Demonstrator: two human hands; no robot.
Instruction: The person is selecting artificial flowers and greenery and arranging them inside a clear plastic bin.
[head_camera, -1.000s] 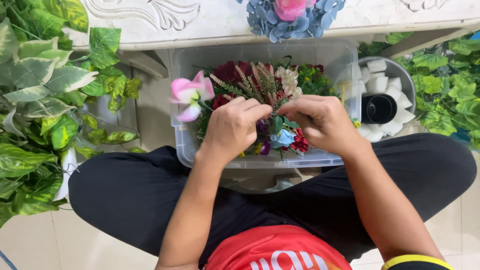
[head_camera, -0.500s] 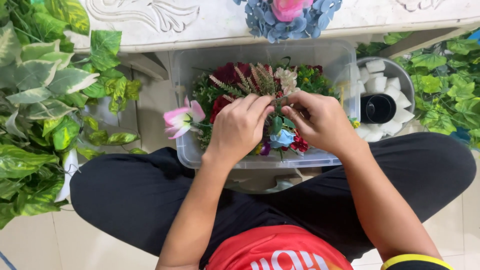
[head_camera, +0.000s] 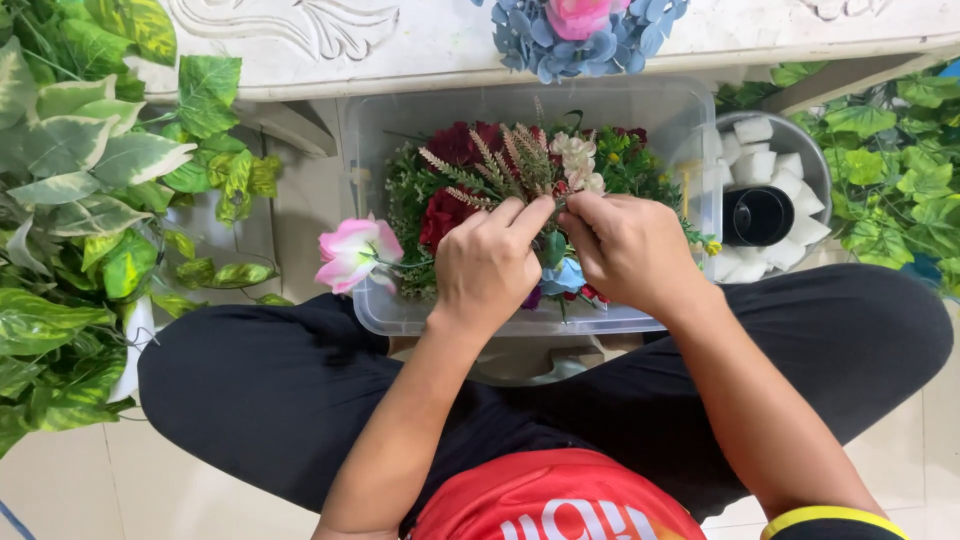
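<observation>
Clear plastic rectangular tub (head_camera: 372, 150), filled with artificial flowers.
Inside the tub, a beige wheat-like sprig cluster (head_camera: 510, 165) is pinched by left hand (head_camera: 490, 265) and right hand (head_camera: 630, 250), fingertips closed on it; a pink fabric flower (head_camera: 352, 252) is draped over the tub's left wall.

You worked in bright, even, soft light; shadows were faint, gathering only under the clear plastic bin (head_camera: 380, 310) and between your legs. The bin's far wall showed mild glare. Focus was sharp mid-frame, with slight wide-angle bending toward the corners.
</observation>
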